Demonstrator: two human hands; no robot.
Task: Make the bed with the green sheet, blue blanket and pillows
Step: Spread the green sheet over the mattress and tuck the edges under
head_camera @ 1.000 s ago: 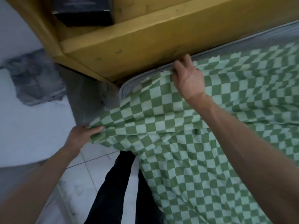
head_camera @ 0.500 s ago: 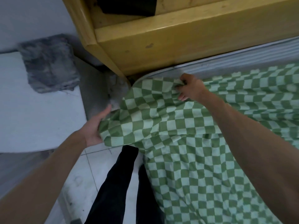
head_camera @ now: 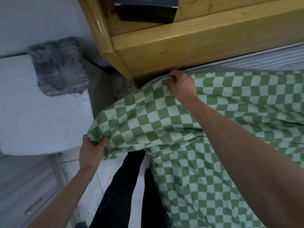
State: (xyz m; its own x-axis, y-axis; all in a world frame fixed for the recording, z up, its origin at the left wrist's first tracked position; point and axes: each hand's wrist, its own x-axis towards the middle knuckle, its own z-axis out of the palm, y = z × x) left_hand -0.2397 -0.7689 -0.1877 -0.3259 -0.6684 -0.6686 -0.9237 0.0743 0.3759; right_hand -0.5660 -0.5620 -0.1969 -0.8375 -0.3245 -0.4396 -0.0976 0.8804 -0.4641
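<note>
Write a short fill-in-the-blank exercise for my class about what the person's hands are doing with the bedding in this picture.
1. The green-and-white sheet has a ____ pattern.
2. The right hand grips the sheet's edge beside the yellow ____ headboard.
3. The left hand holds the sheet's ____ off the mattress.
4. A ____ box sits on the headboard shelf.

Missing words: checked; wooden; corner; black

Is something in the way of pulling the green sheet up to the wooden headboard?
Nothing visible blocks it. Both hands already grip the green sheet: left hand at the hanging corner, right hand at the mattress edge beside the headboard.
</note>
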